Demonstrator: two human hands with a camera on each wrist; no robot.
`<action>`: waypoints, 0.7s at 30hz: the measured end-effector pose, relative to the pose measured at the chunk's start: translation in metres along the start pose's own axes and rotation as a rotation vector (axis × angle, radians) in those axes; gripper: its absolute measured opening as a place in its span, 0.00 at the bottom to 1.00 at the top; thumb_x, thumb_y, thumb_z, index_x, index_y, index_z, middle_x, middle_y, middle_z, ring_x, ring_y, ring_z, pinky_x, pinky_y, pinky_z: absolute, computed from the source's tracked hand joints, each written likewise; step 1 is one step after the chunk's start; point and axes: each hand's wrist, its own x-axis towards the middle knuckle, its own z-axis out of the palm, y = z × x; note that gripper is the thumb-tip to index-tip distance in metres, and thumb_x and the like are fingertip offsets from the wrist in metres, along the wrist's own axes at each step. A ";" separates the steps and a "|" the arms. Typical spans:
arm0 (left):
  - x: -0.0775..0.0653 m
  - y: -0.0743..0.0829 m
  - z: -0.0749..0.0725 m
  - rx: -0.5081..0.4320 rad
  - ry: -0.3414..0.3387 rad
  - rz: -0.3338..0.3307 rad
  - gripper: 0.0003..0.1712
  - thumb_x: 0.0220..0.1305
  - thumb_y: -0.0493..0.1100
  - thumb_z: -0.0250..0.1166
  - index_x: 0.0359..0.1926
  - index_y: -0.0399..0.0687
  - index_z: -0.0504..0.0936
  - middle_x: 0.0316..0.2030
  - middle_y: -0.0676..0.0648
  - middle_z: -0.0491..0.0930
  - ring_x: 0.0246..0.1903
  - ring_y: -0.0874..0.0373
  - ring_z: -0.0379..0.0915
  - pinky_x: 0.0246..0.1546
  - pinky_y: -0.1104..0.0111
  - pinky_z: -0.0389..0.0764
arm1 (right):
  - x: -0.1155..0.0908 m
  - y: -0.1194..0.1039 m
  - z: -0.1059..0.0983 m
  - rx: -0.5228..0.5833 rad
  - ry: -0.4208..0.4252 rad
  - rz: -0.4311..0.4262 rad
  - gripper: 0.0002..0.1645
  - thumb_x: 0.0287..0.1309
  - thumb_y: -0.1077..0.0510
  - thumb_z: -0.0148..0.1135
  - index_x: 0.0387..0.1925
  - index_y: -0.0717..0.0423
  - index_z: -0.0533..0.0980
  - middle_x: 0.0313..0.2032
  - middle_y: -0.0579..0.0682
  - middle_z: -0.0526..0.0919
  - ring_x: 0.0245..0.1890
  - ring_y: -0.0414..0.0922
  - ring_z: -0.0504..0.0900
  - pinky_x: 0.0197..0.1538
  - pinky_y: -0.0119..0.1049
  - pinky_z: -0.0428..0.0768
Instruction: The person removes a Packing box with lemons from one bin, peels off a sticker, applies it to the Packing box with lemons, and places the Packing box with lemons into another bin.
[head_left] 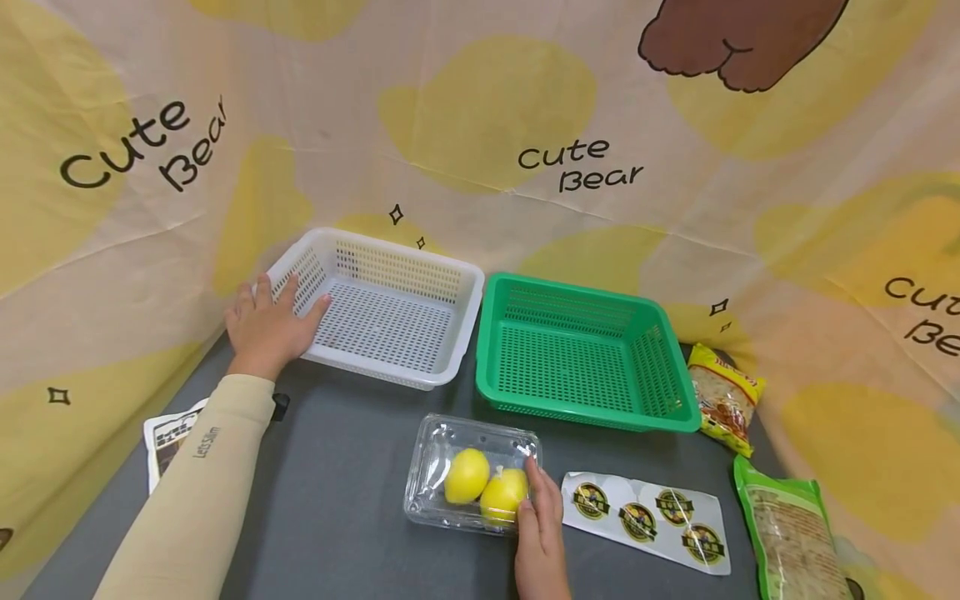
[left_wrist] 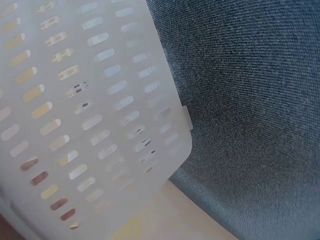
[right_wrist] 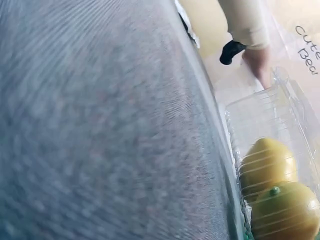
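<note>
A person's two bare hands work over a dark grey table (head_left: 337, 475). The left hand (head_left: 272, 327), fingers spread, rests on the left edge of a white basket (head_left: 382, 329), which stands beside a green basket (head_left: 555, 367). The right hand (head_left: 542, 537) touches the right end of a clear plastic box (head_left: 431, 475) on the near side of the baskets; its thumb and fingers lie by the near corner, but whether they pinch it cannot be told. Inside the box, towards that hand, sit two yellow fruits (head_left: 467, 476). With only one end held, a lift could let the far end droop and the fruits roll; if the lid is unlatched, which is unclear, they might spill. A hard push from the left hand could drive the white basket into the green one. The sticker sheet (head_left: 647, 522), just beside the right hand, could be dragged by a sideways sweep.
</note>
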 end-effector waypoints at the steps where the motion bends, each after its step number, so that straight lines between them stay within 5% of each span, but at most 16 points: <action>1: 0.000 0.000 0.000 0.001 -0.001 0.000 0.61 0.69 0.84 0.32 0.86 0.46 0.44 0.81 0.24 0.30 0.78 0.21 0.22 0.70 0.26 0.31 | 0.000 0.000 0.002 -0.009 0.001 0.001 0.32 0.81 0.66 0.42 0.81 0.51 0.64 0.77 0.54 0.58 0.77 0.56 0.56 0.77 0.52 0.56; 3: 0.000 0.000 0.000 0.002 0.000 0.002 0.61 0.69 0.84 0.32 0.86 0.46 0.44 0.81 0.24 0.31 0.78 0.21 0.22 0.69 0.26 0.31 | 0.000 0.000 0.005 -0.029 0.000 0.003 0.32 0.81 0.66 0.43 0.81 0.50 0.63 0.77 0.56 0.57 0.77 0.59 0.58 0.74 0.65 0.57; 6: 0.000 -0.001 0.000 0.000 0.008 0.005 0.61 0.69 0.84 0.31 0.86 0.46 0.44 0.81 0.24 0.31 0.78 0.21 0.23 0.69 0.26 0.32 | 0.000 0.000 0.010 -0.032 0.011 -0.003 0.32 0.81 0.65 0.45 0.81 0.49 0.64 0.77 0.57 0.56 0.76 0.62 0.59 0.72 0.69 0.58; 16: -0.001 0.001 -0.001 -0.019 -0.002 0.007 0.60 0.70 0.83 0.32 0.85 0.45 0.45 0.81 0.25 0.31 0.78 0.22 0.22 0.70 0.26 0.31 | -0.001 0.003 0.016 -0.129 0.037 -0.076 0.33 0.79 0.65 0.49 0.80 0.49 0.65 0.75 0.57 0.60 0.72 0.61 0.66 0.68 0.68 0.66; 21: 0.000 0.001 -0.001 -0.017 0.004 0.009 0.60 0.71 0.82 0.33 0.85 0.45 0.46 0.81 0.25 0.32 0.78 0.22 0.24 0.70 0.26 0.31 | 0.000 0.002 0.016 -0.309 0.016 -0.067 0.32 0.79 0.59 0.52 0.80 0.42 0.66 0.73 0.53 0.65 0.70 0.59 0.63 0.64 0.64 0.64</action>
